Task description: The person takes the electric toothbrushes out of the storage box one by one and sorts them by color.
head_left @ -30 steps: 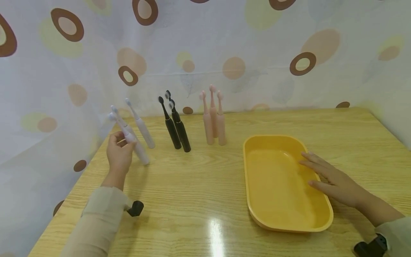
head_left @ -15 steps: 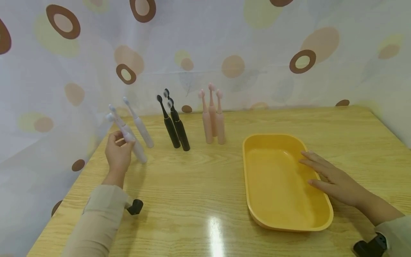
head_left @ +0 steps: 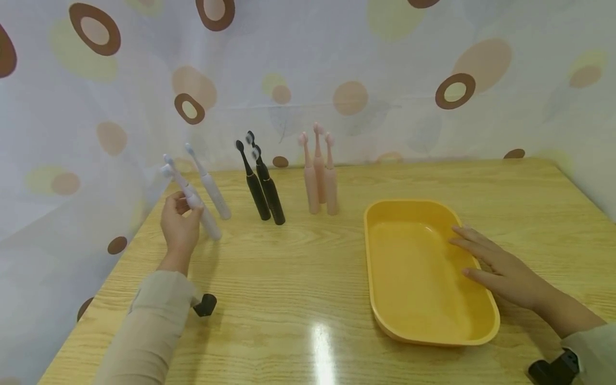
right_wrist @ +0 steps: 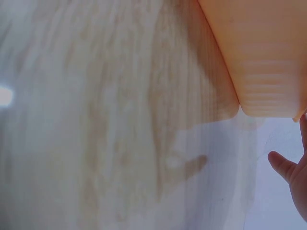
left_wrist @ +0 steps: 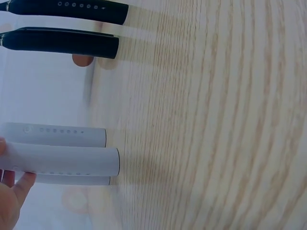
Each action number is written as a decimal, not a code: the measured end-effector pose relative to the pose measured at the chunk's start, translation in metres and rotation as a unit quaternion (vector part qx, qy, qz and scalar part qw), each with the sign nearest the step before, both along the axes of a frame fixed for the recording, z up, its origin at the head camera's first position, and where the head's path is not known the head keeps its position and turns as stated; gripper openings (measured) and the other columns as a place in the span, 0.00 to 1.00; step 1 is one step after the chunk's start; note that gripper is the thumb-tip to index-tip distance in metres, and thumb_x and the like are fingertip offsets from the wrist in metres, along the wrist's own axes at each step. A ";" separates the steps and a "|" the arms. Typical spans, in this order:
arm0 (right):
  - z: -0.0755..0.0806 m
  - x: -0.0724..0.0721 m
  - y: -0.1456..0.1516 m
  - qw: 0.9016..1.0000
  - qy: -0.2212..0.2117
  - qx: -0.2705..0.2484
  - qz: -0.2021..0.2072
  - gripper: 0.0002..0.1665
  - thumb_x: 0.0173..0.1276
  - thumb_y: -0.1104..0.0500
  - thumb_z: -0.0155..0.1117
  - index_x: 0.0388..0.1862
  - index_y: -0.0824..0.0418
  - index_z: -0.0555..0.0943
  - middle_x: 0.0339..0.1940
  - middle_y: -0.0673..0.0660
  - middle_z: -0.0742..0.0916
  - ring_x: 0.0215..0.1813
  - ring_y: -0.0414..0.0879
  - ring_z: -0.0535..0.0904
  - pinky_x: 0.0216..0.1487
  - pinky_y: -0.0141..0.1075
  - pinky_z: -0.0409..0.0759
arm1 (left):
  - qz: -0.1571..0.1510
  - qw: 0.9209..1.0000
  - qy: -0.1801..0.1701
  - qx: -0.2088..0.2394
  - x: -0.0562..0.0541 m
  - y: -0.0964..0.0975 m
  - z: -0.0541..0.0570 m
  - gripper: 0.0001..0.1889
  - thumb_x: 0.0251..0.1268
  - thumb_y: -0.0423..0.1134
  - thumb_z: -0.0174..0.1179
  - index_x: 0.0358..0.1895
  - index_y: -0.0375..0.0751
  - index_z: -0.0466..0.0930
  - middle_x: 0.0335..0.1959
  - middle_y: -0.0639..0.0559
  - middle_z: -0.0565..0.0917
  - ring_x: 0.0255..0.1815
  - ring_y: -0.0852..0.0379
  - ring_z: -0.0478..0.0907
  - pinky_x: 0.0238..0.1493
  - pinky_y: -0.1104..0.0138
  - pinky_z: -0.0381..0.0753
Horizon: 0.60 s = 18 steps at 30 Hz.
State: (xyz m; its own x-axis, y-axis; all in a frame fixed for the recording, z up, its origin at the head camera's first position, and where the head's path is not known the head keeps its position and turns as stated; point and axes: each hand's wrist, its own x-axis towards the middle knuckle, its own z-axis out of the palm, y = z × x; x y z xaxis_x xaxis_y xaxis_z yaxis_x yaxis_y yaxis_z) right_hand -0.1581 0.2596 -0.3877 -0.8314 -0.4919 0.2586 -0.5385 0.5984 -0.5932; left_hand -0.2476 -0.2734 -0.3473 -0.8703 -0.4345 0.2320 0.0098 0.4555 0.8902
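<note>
At the left of the head view my left hand (head_left: pixel 180 224) pinches the handle of a white electric toothbrush (head_left: pixel 207 222) between thumb and fingers. Its brush head tilts up to the left. Close behind it stands a second white electric toothbrush, largely hidden; a third white electric toothbrush (head_left: pixel 214 195) is just to the right. In the left wrist view the held toothbrush (left_wrist: pixel 72 159) overlaps the other two handles. Over on the right, my right hand (head_left: pixel 500 270) rests with straight, spread fingers over the right rim of a yellow plastic tray (head_left: pixel 370 267).
Black electric toothbrushes (head_left: pixel 271 200) stand upright right of the white ones. Further right is a group of pink electric toothbrushes (head_left: pixel 330 190). All are on a wooden table (head_left: pixel 289 299), with a patterned cloth (head_left: pixel 289 64) hanging behind and at the left.
My left hand and the toothbrush it pinches have shifted slightly up and away from the head camera. My right hand stays at the tray's rim.
</note>
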 end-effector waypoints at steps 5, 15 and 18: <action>0.001 0.000 0.000 1.000 0.000 -0.002 0.001 0.32 0.59 0.68 0.54 0.63 0.60 0.60 0.67 0.55 0.54 0.66 0.38 0.40 0.56 0.21 0.46 | 0.001 1.000 0.003 -0.010 -0.003 0.000 0.000 0.22 0.57 0.31 0.53 0.56 0.37 0.61 0.48 0.45 0.69 0.50 0.53 0.67 0.51 0.63 0.66; 0.001 0.000 -0.001 1.000 -0.018 -0.016 0.006 0.31 0.59 0.68 0.54 0.63 0.61 0.60 0.68 0.55 0.53 0.67 0.38 0.38 0.59 0.52 0.49 | 0.012 1.000 0.014 -0.010 -0.005 0.001 -0.002 0.21 0.56 0.29 0.54 0.54 0.37 0.63 0.48 0.44 0.69 0.49 0.53 0.67 0.50 0.63 0.67; 0.001 0.000 -0.001 0.999 -0.025 -0.021 0.008 0.32 0.59 0.68 0.54 0.63 0.61 0.60 0.68 0.56 0.53 0.67 0.38 0.38 0.47 0.67 0.50 | 0.016 1.000 0.014 -0.009 -0.004 0.002 -0.002 0.22 0.56 0.30 0.55 0.55 0.37 0.63 0.48 0.44 0.69 0.50 0.52 0.67 0.49 0.63 0.68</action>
